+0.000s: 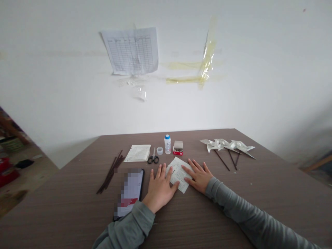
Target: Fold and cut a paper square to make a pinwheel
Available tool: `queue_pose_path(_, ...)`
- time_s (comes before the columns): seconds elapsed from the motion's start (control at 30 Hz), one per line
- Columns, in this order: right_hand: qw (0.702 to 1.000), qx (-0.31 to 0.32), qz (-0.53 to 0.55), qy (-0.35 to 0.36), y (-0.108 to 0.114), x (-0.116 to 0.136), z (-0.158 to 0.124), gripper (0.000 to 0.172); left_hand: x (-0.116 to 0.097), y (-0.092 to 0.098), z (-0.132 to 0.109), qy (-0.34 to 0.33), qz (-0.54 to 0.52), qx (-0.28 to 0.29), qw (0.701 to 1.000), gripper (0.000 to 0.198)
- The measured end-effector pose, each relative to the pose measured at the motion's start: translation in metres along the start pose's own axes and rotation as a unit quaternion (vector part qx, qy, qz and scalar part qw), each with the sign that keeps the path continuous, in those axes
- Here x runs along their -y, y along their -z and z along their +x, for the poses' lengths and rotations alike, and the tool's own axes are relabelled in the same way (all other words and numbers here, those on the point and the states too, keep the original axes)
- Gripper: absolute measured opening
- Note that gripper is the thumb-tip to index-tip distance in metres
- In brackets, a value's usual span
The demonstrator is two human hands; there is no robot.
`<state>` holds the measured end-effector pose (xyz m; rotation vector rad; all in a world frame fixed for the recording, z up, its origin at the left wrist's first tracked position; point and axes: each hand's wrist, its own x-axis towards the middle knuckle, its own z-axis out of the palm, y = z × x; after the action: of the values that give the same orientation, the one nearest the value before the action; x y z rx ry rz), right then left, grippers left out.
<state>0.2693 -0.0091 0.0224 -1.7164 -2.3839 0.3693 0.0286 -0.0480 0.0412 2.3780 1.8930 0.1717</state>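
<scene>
Two hands are held open and flat, nothing grasped: the left hand [159, 186] is pressed against the edge of one printed paper sheet [178, 174], the right hand [198, 176] on top of it. Its print is unreadable. The sheet is laid on the table [197, 214]. One phone [129, 193] is placed just left; one pair of scissors [153, 155], one blue-capped bottle [167, 144], one small box [177, 147], one bundle of dark sticks [110, 173] and paper pinwheels on three sticks [227, 147] are set beyond.

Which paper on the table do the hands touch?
The small printed sheet between the left hand and right hand; the other paper, beside the scissors, touches neither hand.
</scene>
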Motion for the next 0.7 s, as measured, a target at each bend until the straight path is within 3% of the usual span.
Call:
queue_pose_path(0.23,0.993,0.055,-0.083,-0.065,0.014,-0.027,0.002,0.071,0.003,-0.001,0.003,0.023,0.025,0.022,0.999,0.086)
queue_pose_path(0.7,0.994,0.028,-0.1,-0.037,0.006,-0.041,0.009,0.072,0.008,-0.011,0.007,0.035,-0.005,-0.024,0.999,0.086)
